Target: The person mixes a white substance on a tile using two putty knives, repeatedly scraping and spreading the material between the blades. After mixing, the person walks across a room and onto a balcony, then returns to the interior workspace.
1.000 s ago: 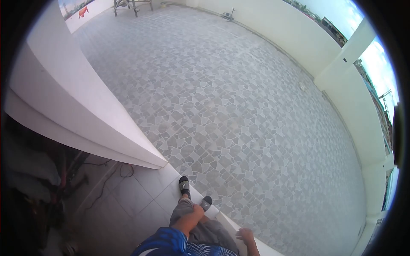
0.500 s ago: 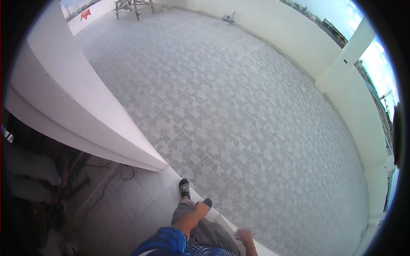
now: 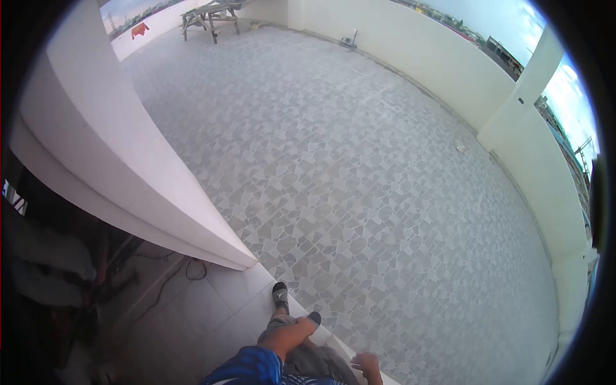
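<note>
My left hand (image 3: 307,327) hangs low in front of my grey trousers (image 3: 321,362), by the upper leg. Its fingers are turned away and too small to make out. Just beyond it shows the dark toe of a slipper (image 3: 314,317). Another dark slipper with a pale mark (image 3: 280,294) is on the foot at the white threshold. My right hand (image 3: 366,363) is held out at the right side of my body, fingers loosely bent and a little apart, with nothing seen in it. A blue patterned sleeve (image 3: 247,367) covers my left upper arm.
A white wall end (image 3: 192,212) stands close on the left. Behind it, a dim room holds a cable (image 3: 196,269) on pale floor tiles. Ahead spreads a grey patterned terrace floor (image 3: 359,173), bounded by a white parapet (image 3: 423,51). A wooden table (image 3: 212,19) stands far off.
The view has tilted up slightly, so the terrace, my hands and the slippers sit lower in the picture. Both hands stay in about the same place beside my body.
</note>
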`<state>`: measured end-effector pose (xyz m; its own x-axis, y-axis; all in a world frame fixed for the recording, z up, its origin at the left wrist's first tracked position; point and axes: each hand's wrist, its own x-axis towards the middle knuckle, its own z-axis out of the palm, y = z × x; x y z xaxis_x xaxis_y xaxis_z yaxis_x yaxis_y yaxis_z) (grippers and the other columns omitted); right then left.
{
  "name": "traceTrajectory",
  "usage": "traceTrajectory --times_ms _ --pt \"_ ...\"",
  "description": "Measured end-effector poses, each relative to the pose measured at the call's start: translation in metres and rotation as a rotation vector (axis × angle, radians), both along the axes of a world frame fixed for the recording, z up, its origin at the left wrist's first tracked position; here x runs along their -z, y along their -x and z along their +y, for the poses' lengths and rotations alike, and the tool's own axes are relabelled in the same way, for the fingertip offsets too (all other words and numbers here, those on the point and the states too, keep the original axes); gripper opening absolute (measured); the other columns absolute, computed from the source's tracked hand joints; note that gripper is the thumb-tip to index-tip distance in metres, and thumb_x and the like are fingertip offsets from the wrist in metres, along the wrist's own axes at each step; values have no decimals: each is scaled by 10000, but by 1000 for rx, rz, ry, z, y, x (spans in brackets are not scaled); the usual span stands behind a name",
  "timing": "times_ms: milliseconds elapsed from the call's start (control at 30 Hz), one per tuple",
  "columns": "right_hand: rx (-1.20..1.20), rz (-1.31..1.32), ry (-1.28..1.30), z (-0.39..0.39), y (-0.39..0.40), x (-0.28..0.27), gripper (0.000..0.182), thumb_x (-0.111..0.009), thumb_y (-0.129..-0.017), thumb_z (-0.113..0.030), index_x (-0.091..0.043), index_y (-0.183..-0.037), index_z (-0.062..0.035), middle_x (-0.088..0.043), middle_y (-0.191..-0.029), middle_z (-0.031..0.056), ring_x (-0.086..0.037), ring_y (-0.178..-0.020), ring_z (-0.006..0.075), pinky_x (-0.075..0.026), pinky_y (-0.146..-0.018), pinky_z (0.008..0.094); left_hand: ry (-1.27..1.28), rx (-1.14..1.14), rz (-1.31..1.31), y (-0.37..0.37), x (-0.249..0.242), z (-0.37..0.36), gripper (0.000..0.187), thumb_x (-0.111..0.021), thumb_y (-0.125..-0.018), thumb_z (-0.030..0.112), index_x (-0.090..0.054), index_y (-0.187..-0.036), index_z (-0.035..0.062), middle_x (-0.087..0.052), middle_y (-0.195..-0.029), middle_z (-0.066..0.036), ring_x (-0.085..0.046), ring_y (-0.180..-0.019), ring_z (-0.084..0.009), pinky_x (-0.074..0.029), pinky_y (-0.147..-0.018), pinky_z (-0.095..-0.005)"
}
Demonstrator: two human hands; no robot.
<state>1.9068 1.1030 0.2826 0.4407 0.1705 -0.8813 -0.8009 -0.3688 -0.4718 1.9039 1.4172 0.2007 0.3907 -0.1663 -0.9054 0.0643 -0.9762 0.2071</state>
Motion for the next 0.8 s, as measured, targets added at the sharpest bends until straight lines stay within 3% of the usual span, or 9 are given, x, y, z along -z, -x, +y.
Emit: traceTrajectory --times_ms 67,267,333,400,433,533,633,700,800 --pt "65 35 -1 -2 0 2 279 -539 -917 -144 -595 -1066 86 -673 -923 194 -706 -791 295 -609 -636 377 -4 -1 -57 1 8 -1 343 -633 -873 241 -685 -1201 155 -662 -1225 -32 -620 -1144 -259 -475 -886 -493" --pt "-154 -197 -47 -13 5 10 296 -532 -925 -152 -580 -1089 89 -665 -945 203 -705 -821 303 -612 -652 388 7 -4 -26 28 18 -2 330 -614 -879 234 -690 -1192 157 -663 -1224 -42 -624 -1138 -267 -474 -886 -498" --pt "-182 -173 -139 -11 -1 9 441 -586 -894 -290 -522 -1192 29 -576 -1106 167 -580 -1000 287 -460 -829 432 20 -7 -20 22 10 1 327 -607 -882 232 -692 -1189 158 -663 -1224 -45 -625 -1136 -270 -474 -886 -500" --pt "69 180 -228 -14 -1 -9 776 -686 -828 -558 -419 -1389 -92 -404 -1414 95 -333 -1365 254 -156 -1176 515 27 12 -14 12 0 4 323 -600 -884 230 -693 -1185 159 -663 -1224 -48 -627 -1134 -273 -474 -887 -502" --pt "72 11 -113 -7 2 -23 646 -695 -844 -511 -534 -1280 -62 -624 -1053 107 -626 -1023 270 -446 -1015 485 33 19 -15 8 -4 6 322 -597 -885 229 -694 -1184 159 -663 -1224 -50 -627 -1133 -275 -474 -887 -502" --pt "157 15 48 4 -2 0 294 -540 -926 -163 -575 -1079 87 -663 -950 201 -702 -806 301 -611 -658 395 31 50 -54 -1 -7 11 318 -587 -888 226 -696 -1179 160 -663 -1223 -55 -629 -1130 -279 -473 -887 -505" --pt "88 116 -68 -8 -11 -9 230 -599 -869 -121 -648 -1060 -2 -715 -1010 50 -684 -974 187 -573 -844 294 -6 78 -143 0 -2 10 314 -578 -892 222 -699 -1175 161 -663 -1223 -60 -631 -1127 -283 -473 -887 -507" --pt "-108 -198 -61 -10 -3 -7 251 -563 -899 -143 -606 -1056 48 -684 -960 142 -696 -858 257 -599 -714 364 1 44 -164 12 5 4 303 -582 -885 215 -706 -1157 162 -667 -1215 -66 -638 -1115 -285 -478 -884 -497" --pt "-15 -152 -65 -11 -7 -8 261 -544 -910 -148 -591 -1043 71 -668 -923 183 -702 -797 289 -613 -644 399 34 -22 -136 36 5 2 282 -597 -870 203 -719 -1122 164 -676 -1197 -76 -651 -1092 -286 -489 -875 -476"
